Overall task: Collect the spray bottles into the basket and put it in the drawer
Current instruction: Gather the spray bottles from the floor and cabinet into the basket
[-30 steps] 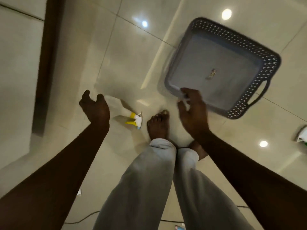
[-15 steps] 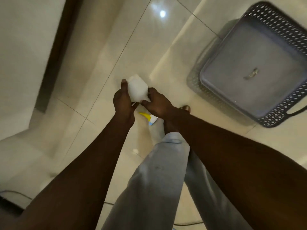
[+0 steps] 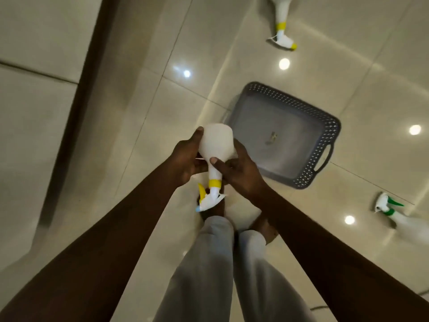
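Note:
A white spray bottle with a yellow collar and yellow trigger (image 3: 216, 145) is held off the floor, nozzle end toward me. My left hand (image 3: 185, 159) grips its left side and my right hand (image 3: 239, 170) grips its neck and right side. The grey perforated basket (image 3: 325, 122) sits on the floor just right of and beyond my hands, with nothing but a small sticker inside. A second yellow-collared spray bottle (image 3: 282, 26) lies on the floor at the top. A green-triggered spray bottle (image 3: 394, 217) lies at the right edge.
The floor is glossy beige tile (image 3: 151, 112) with ceiling-light reflections. A dark vertical strip and pale panels (image 3: 76, 112) run along the left. My bare feet and grey trousers (image 3: 220, 263) are directly below the hands. A thin cable lies at the lower right.
Both hands closed on the yellow-triggered bottle lying by my foot and raised it off the floor. The view pulled back, bringing two other bottles into sight.

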A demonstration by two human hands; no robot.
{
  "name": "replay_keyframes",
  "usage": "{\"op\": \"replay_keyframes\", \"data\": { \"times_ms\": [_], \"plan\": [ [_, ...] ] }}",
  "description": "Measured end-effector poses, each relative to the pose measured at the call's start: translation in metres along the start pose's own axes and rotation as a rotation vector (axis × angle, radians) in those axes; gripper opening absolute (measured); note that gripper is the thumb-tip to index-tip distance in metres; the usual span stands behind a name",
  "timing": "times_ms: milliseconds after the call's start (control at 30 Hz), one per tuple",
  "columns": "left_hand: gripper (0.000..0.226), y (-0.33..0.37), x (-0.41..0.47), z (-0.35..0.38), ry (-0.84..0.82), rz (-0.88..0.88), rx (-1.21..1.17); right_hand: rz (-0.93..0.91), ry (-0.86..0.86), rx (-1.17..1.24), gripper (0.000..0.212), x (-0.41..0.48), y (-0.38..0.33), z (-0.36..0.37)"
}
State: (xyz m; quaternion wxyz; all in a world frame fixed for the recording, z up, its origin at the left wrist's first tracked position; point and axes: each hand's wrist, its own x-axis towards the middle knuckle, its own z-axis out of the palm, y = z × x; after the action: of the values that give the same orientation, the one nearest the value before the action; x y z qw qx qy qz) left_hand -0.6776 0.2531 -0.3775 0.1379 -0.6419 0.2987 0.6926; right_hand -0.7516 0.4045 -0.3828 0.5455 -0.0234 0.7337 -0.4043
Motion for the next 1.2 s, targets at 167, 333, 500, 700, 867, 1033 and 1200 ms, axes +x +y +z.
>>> {"op": "replay_keyframes", "data": {
  "times_ms": [167, 333, 500, 700, 867, 1033, 1200],
  "plan": [
    [0.050, 0.029, 0.007, 0.059, -0.127, 0.014, 0.115, 0.233, 0.115, 0.361, 0.054, 0.015, -0.020, -0.060],
    [0.044, 0.040, 0.036, 0.101, -0.146, 0.016, 0.197, 0.396, 0.120, 0.676, 0.043, 0.051, -0.027, -0.100],
    [0.020, 0.042, 0.068, 0.118, -0.101, 0.079, 0.125, 0.491, 0.080, 0.813, 0.019, 0.100, -0.031, -0.117],
    [0.048, -0.023, 0.100, 0.110, 0.335, -0.054, 0.194, 0.540, 0.085, 0.732, 0.025, 0.134, -0.028, -0.116],
    [0.055, -0.121, 0.053, 0.062, 0.297, 0.052, 0.496, 0.534, 0.093, 0.729, 0.027, 0.148, -0.030, -0.108],
    [0.052, -0.149, 0.030, 0.077, 0.370, 0.090, 0.704, 0.532, 0.107, 0.732, 0.032, 0.148, -0.035, -0.107],
    [0.025, -0.148, -0.004, 0.070, 0.160, 0.135, 0.745, 0.553, 0.076, 0.833, 0.055, 0.109, -0.034, -0.117]
  ]
}}
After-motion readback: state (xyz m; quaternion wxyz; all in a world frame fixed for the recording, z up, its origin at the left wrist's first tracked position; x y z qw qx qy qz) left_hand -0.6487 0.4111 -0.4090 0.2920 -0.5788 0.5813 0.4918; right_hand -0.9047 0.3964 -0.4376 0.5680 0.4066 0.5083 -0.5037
